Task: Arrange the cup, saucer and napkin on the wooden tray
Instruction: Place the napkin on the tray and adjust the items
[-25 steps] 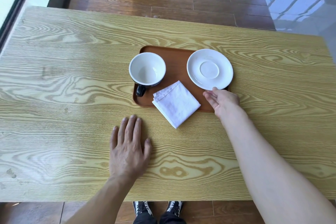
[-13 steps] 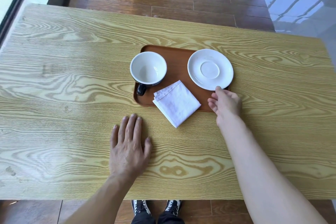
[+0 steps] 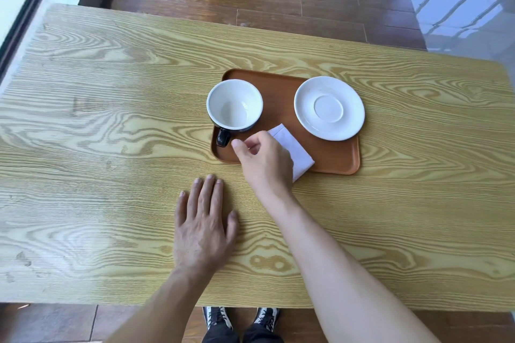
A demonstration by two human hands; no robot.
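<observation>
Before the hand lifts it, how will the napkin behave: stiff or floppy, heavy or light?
The napkin looks like thin folded cloth, so it will probably droop and may unfold if lifted by one corner. It seems light, so the right hand over it should lift it easily. Its near corner hangs over the edge of the tray, so a push may slide it onto the table.

Both forearms are bare to the frame's edge, with no sleeve showing. The left grip [image 3: 202, 227] and right grip [image 3: 264, 160] wear no rings, watch or gloves; nails are short and plain. Below the grips, black-and-white sneakers [image 3: 241, 317] with white laces show, under dark trouser cuffs [image 3: 242, 338].
</observation>
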